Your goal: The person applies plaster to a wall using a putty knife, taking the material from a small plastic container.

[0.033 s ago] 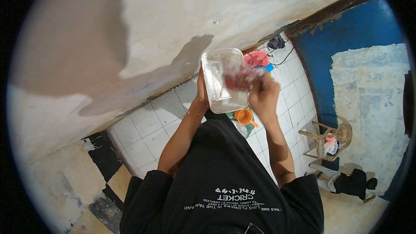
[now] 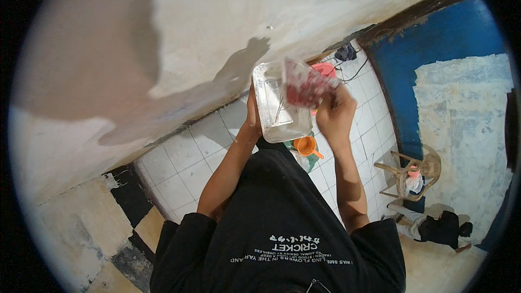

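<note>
My left hand point(image 2: 252, 109) grips the left side of a white, open rectangular plastic tub point(image 2: 296, 129). Most of its fingers are hidden by the tub. Pale residue coats the tub's inside, though its contents are hard to make out. Over the tub's right rim, my right hand point(image 2: 335, 118) is closed on a flat red scraper point(image 2: 306, 87) smeared with white paste. The scraper is blurred and stands tilted up above the tub; I cannot tell whether it touches the rim.
A patchy plastered wall point(image 2: 211, 27) rises ahead and left. Below on the tiles are an orange dipper point(image 2: 305, 145), a pink basin point(image 2: 324, 69), a dark cloth point(image 2: 345, 52) and a cable. To the right stands a chair point(image 2: 429, 171) holding a bag, near another person point(image 2: 437, 230).
The red scraper has risen from within the tub to above its right rim, and my right hand has shifted slightly right. My left hand and the tub stay nearly in place.
</note>
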Available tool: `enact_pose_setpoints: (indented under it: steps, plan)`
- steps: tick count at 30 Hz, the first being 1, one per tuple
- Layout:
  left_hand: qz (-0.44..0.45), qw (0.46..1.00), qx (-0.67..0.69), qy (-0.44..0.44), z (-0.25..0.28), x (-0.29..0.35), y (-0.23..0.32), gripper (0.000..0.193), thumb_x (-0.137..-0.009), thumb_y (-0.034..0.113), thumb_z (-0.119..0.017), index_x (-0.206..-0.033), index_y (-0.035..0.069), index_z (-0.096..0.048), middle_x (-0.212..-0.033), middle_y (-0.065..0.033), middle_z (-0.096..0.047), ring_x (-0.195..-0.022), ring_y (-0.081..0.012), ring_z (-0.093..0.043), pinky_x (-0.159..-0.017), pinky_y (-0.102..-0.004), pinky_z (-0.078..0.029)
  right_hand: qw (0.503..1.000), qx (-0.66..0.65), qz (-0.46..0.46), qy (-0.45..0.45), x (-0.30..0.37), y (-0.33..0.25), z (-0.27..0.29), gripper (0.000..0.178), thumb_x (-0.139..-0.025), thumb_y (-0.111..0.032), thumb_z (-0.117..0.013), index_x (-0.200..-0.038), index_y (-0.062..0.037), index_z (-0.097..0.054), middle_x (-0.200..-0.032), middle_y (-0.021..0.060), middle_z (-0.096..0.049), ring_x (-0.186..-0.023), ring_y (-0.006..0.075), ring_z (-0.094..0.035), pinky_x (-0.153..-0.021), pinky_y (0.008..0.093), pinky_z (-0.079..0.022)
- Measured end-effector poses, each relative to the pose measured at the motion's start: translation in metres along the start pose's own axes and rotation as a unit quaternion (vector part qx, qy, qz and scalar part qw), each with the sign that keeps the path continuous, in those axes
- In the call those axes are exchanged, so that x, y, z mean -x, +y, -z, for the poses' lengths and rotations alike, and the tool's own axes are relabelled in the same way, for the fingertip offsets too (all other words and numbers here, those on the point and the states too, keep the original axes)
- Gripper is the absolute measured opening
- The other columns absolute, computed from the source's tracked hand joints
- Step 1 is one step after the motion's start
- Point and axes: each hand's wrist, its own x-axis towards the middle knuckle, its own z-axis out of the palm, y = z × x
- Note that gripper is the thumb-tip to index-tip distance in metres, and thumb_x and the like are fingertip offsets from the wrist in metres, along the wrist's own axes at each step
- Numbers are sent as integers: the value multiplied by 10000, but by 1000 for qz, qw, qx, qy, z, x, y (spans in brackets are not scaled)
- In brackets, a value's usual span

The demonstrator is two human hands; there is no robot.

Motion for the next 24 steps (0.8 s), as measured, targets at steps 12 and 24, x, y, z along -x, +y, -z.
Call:
enact_pose_setpoints:
  steps: [12,24]
  plan:
    - [-79,996,9,-40,13,0,-19,680,-914,501,-352,-1399,26,-305,-1385,-184,-401,-1236,-328,-444,-1038,-481,-374,985,133,-62,-96,3,-27,9,216,-791,17,-565,-967,52,-445,-759,283,-602,-720,466,-593,-596,458,-474]
    - [-46,980,178,-76,21,3,-32,607,-955,484,-311,-1370,44,-368,-1359,-168,-440,-1211,-314,-469,-1038,-460,-379,988,131,-22,-75,-8,-25,-5,185,-757,0,-582,-923,39,-511,-688,259,-580,-657,446,-577,-587,449,-452]
